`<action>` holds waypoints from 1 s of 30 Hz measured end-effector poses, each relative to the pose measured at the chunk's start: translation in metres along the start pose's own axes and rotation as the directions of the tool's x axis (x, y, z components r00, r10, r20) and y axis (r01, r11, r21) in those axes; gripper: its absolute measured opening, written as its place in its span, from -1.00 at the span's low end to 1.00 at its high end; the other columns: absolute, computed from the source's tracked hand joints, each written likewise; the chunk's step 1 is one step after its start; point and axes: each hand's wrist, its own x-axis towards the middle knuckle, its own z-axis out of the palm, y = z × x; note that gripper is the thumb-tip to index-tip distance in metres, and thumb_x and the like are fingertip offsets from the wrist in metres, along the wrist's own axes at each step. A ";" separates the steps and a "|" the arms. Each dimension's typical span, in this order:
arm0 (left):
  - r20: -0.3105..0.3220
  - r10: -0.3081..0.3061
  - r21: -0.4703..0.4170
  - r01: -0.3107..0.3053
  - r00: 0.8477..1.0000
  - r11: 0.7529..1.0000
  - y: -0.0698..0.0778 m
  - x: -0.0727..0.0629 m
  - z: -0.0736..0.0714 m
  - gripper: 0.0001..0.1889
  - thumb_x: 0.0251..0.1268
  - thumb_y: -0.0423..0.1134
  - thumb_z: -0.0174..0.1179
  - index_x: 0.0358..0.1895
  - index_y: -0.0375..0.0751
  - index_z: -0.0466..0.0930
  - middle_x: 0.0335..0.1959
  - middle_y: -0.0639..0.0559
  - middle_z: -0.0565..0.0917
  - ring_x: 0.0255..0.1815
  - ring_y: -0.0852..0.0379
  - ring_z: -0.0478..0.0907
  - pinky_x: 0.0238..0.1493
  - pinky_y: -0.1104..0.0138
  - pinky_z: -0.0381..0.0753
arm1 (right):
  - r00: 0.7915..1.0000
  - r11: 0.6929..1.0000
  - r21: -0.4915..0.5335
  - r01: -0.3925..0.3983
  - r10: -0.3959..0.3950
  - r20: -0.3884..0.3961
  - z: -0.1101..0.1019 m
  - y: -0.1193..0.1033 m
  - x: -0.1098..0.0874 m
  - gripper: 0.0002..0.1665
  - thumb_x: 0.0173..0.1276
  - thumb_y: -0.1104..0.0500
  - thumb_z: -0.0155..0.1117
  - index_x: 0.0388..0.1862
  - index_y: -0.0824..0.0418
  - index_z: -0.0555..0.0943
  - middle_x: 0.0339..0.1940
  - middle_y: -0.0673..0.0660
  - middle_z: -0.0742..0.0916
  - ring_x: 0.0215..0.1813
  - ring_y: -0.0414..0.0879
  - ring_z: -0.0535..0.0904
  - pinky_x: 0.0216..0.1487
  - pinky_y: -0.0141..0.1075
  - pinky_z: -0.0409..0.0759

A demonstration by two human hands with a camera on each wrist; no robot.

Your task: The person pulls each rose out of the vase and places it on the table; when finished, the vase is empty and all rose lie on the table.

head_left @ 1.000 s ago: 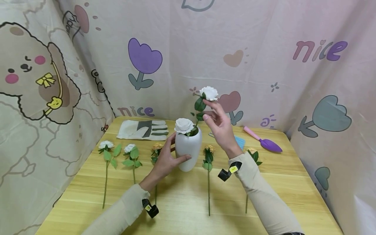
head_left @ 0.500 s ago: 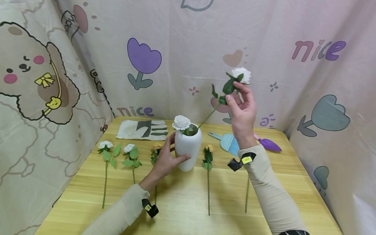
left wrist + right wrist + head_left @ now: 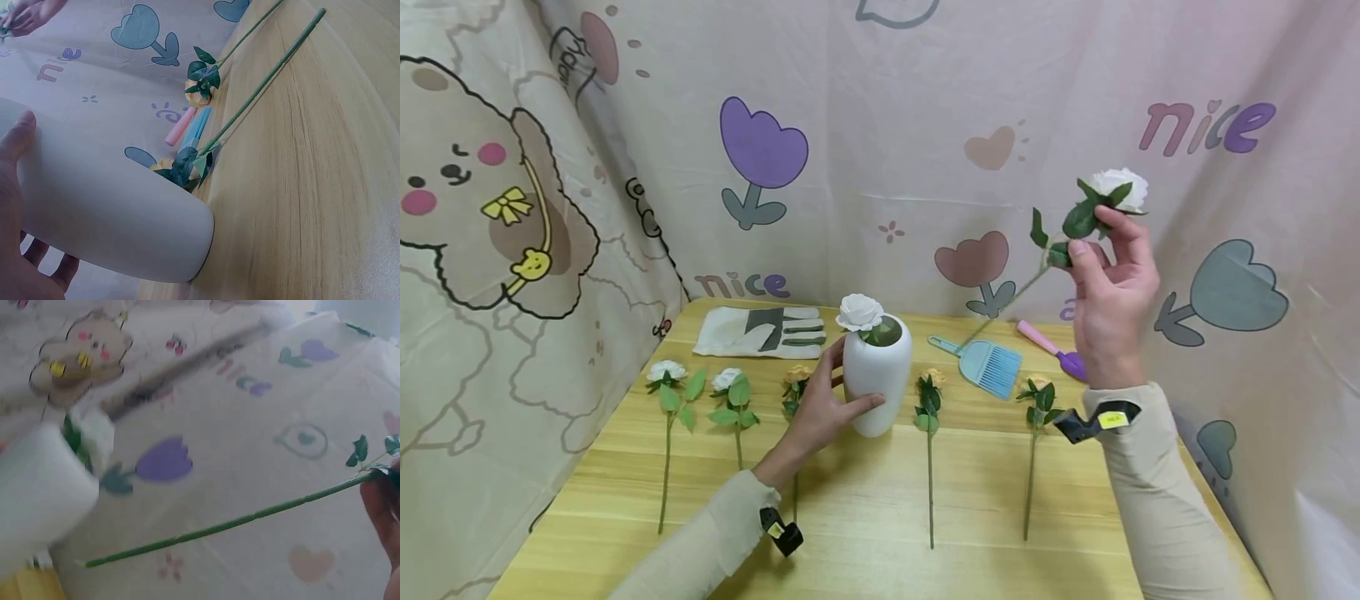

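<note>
My left hand (image 3: 829, 410) grips the white vase (image 3: 880, 375) around its side, thumb across the front and fingers behind. The vase stands upright on the table, and one white rose (image 3: 860, 312) leans out of its mouth. Up to the right, my right hand (image 3: 1116, 283) pinches a second white rose (image 3: 1118, 190) just under the bloom, by its leafy upper stem. That rose's long green stem (image 3: 231, 522) slants down and left, its end apart from the vase in the right wrist view.
Two white roses (image 3: 726, 379) lie at the left of the table. Yellow roses (image 3: 930, 400) lie near the vase and further right. Behind are a work glove (image 3: 760, 332), a blue dustpan with brush (image 3: 990, 367) and a purple trowel with pink handle (image 3: 1037, 336). A printed curtain hangs behind.
My right hand has drawn its white rose out of the vase and carried it up and to the right. The left hand keeps its grip on the vase in the same spot.
</note>
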 end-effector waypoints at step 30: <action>0.007 -0.016 -0.004 0.016 1.000 1.000 0.001 0.000 0.000 0.13 0.22 -0.12 0.65 0.76 0.11 0.08 0.61 -0.06 0.39 0.58 -0.18 0.40 0.51 -0.29 0.49 | 0.834 0.277 -0.918 -0.283 0.544 -0.093 -0.243 0.000 -0.079 -0.52 0.68 0.17 0.29 0.42 0.42 0.54 -0.11 -0.53 0.62 -0.20 -0.56 0.66 -0.23 -0.48 0.74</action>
